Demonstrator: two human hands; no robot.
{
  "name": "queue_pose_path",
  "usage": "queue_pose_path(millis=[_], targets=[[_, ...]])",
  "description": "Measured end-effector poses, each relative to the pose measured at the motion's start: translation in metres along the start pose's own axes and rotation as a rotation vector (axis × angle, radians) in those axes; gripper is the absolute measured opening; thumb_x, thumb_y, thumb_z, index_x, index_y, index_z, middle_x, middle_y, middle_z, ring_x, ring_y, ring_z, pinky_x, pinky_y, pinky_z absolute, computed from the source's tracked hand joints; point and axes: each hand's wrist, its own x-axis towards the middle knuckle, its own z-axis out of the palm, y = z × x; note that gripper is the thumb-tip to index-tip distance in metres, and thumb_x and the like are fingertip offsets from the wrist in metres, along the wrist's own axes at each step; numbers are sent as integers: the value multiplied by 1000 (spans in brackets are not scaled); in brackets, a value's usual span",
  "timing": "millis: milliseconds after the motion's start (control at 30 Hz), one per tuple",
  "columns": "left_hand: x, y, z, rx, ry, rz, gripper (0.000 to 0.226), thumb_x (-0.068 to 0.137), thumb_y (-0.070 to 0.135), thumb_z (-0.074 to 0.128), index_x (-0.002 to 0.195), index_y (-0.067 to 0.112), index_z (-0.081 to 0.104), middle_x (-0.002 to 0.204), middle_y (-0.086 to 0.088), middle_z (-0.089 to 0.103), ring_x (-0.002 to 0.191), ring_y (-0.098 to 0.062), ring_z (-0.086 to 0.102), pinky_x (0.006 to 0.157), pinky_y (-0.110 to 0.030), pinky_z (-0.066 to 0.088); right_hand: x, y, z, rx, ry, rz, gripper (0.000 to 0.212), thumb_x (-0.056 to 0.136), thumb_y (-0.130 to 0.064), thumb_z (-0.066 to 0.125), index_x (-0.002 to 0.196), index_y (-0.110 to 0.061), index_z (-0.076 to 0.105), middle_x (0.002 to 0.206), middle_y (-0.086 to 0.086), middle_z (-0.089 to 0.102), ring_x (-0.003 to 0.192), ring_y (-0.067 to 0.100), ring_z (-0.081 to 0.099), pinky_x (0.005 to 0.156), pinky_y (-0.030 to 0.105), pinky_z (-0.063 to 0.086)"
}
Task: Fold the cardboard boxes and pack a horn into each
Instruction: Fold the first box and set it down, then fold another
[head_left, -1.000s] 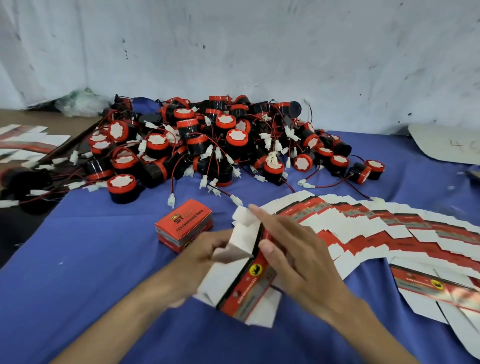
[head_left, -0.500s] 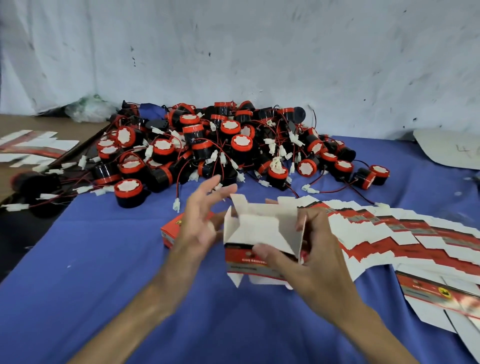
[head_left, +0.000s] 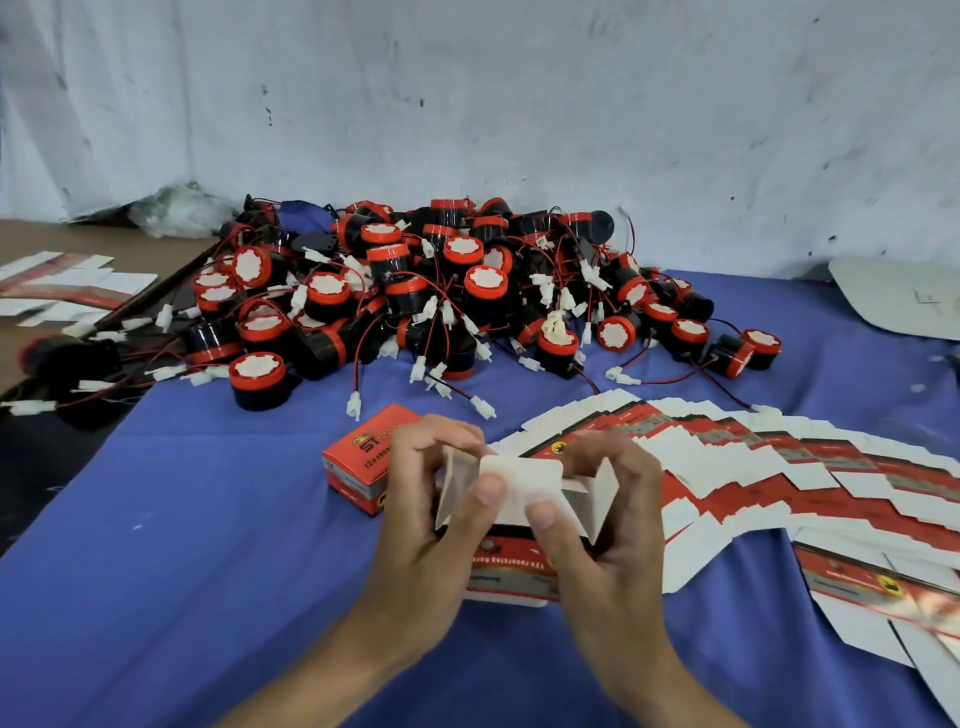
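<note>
White-and-red cardboard box (head_left: 514, 571), half formed, is up in both hands over the blue cloth surface (head_left: 182, 545): left hand (head_left: 421, 530) and right hand (head_left: 615, 530) each curl round an end, thumbs pressing the white end flap (head_left: 519, 480) down. That reads as the flap-closing step; next, I'd say, tuck it flush, then reach to the pile of black-and-red round horns (head_left: 485, 280) behind and feed one in the other end.

Red-white box (head_left: 519, 479) half-folded, open-ended; horns (head_left: 485, 280) heaped behind
</note>
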Motion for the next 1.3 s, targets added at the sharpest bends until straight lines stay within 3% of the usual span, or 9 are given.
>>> queue_pose_path(millis=[100, 333, 433, 600, 733, 833, 900, 1033, 1300], targets=[[3, 1, 1, 138, -116, 100, 38, 96, 56, 39, 88, 22, 52, 88, 8, 53, 79, -16, 56, 70, -23, 45, 2, 3, -1, -27, -1, 20, 14, 82, -44, 56, 88, -33, 49, 85, -11, 54, 76, 4, 54, 63, 12, 45], [1, 0, 3, 186, -170, 259, 49, 101, 50, 29, 77, 14, 53, 78, 2, 55, 76, -18, 56, 67, -31, 47, 1, 5, 4, -21, 17, -25, 52, 90, -65, 38, 74, -17, 48, 71, -7, 54, 66, 2, 52, 60, 10, 42], [1, 1, 4, 171, -86, 226, 42, 102, 46, 31, 78, 21, 54, 80, 10, 56, 77, -13, 58, 69, -24, 47, 3, 6, 1, 56, 33, 30, 61, 89, -69, 35, 73, -12, 51, 73, -3, 57, 70, 5, 56, 64, 13, 45], [6, -1, 4, -30, 189, 141, 34, 101, 36, 32, 71, 24, 43, 76, 8, 47, 69, -17, 50, 76, -38, 53, 0, 6, 2, 39, -37, 35, 50, 88, -71, 34, 77, -27, 53, 80, -11, 61, 79, 10, 58, 70, 17, 46], [0, -4, 6, 82, -24, 180, 48, 102, 48, 29, 64, 20, 38, 62, 6, 39, 55, -16, 38, 53, -41, 40, -2, 8, 5, -53, -55, -13, 51, 91, -69, 23, 74, -29, 50, 79, -10, 53, 75, 10, 53, 69, 21, 44], [2, -8, 1, 254, -193, 263, 60, 103, 49, 15, 63, 16, 45, 69, 8, 40, 63, -13, 41, 59, -39, 40, -1, 8, 3, -49, -65, 58, 56, 89, -73, 14, 79, -31, 50, 80, -10, 53, 77, 9, 52, 69, 22, 44], [2, -5, -1, 337, -272, 308, 69, 102, 50, 9, 62, 12, 50, 78, 6, 41, 74, -15, 42, 69, -40, 40, 10, 8, -1, -4, -180, 197, 56, 99, -54, 18, 76, -19, 55, 77, 1, 54, 74, 12, 53, 67, 17, 44], [4, -3, -4, 416, -293, 340, 40, 102, 42, 31, 74, 19, 49, 75, 1, 44, 77, -15, 41, 69, -26, 36, 8, 4, -1, 131, -216, 280, 14, 80, -30, 52, 82, -23, 64, 81, 3, 57, 77, 9, 59, 69, 17, 47], [0, -7, -3, 165, -17, 143, 8, 89, 28, 53, 94, 34, 53, 86, 16, 56, 72, -12, 57, 65, -21, 45, 5, 9, -6, 355, -258, 489, 18, 78, -36, 63, 88, -21, 63, 101, -1, 64, 94, 14, 61, 77, 28, 50]])
